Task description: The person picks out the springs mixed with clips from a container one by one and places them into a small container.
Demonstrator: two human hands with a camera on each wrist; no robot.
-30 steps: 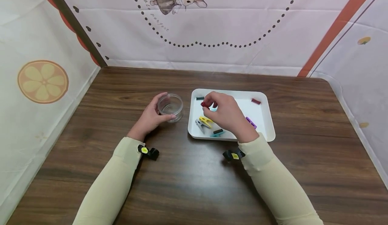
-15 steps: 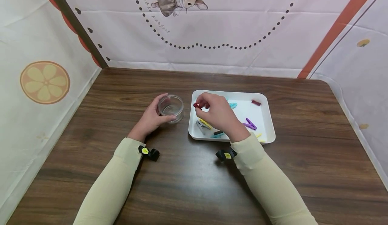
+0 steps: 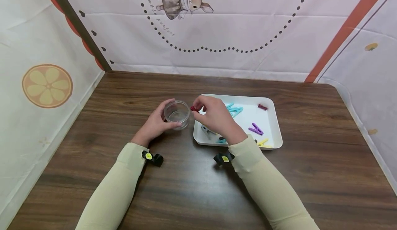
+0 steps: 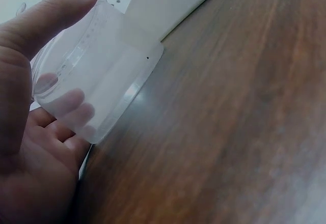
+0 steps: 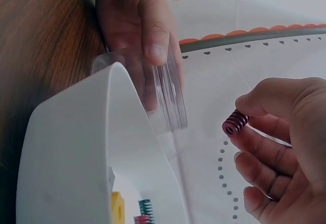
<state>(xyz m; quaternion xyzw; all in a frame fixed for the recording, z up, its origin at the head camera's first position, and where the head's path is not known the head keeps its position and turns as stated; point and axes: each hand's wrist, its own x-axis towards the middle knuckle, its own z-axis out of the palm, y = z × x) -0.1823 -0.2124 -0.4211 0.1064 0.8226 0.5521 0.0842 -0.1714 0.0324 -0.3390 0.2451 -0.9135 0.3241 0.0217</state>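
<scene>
My left hand (image 3: 155,125) grips a clear plastic jar (image 3: 177,110) on the table, left of the white tray. In the left wrist view the thumb lies along the rim of the jar (image 4: 109,66), and the other fingers show through its far wall. No lid covers the jar, and nothing shows inside it. Between thumb and index finger, my right hand (image 3: 217,116) pinches a dark red coil spring (image 5: 236,123). That hand is over the tray's left end, with the spring close beside the jar's rim. Its other fingers are loosely bent.
In the white tray (image 3: 268,125) are a purple clip (image 3: 256,129), teal clips (image 3: 235,110), a yellow clip (image 3: 263,142), a grey clip (image 3: 205,131) and a red spring (image 3: 262,107). The right wrist view also shows a green spring (image 5: 146,207) there. A fabric backdrop (image 3: 235,30) encloses the table.
My right hand has moved left with the red spring, from over the tray to beside the jar, uncovering teal, purple and yellow clips. The left hand keeps its grip on the jar.
</scene>
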